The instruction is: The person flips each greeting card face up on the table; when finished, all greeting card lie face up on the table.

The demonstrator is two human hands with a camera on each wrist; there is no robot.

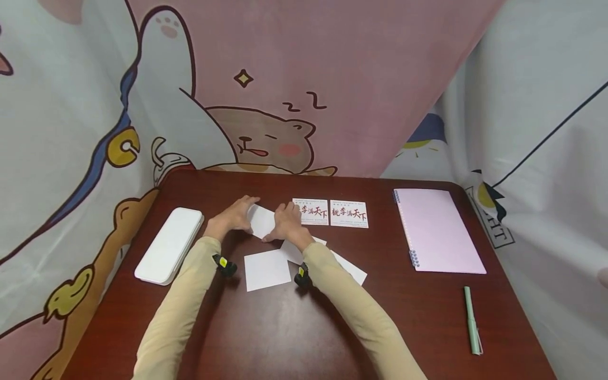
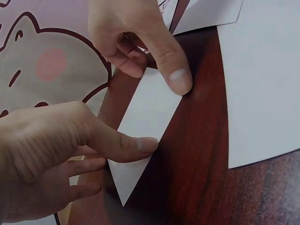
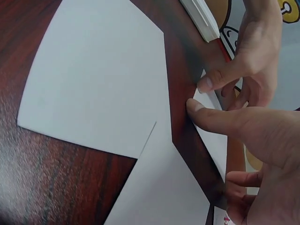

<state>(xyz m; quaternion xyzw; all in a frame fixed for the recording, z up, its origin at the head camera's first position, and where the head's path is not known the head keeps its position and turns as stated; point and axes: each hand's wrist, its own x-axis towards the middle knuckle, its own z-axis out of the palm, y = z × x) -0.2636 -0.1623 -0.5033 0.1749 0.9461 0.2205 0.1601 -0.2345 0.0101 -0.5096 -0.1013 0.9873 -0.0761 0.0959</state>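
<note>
Hands (image 1: pixel 233 215) (image 1: pixel 287 221) half-curled, both pinching a smooth white card (image 1: pixel 262 221) by its edges, glossy reddish-brown wood-grain table (image 1: pixel 266 332)

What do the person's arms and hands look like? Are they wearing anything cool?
Both arms wear long, plain, pale yellow sleeves, the left sleeve and the right sleeve. A small black gadget with a bright yellow patch sits at each wrist. The left hand and the right hand are bare, with no gloves.
</note>
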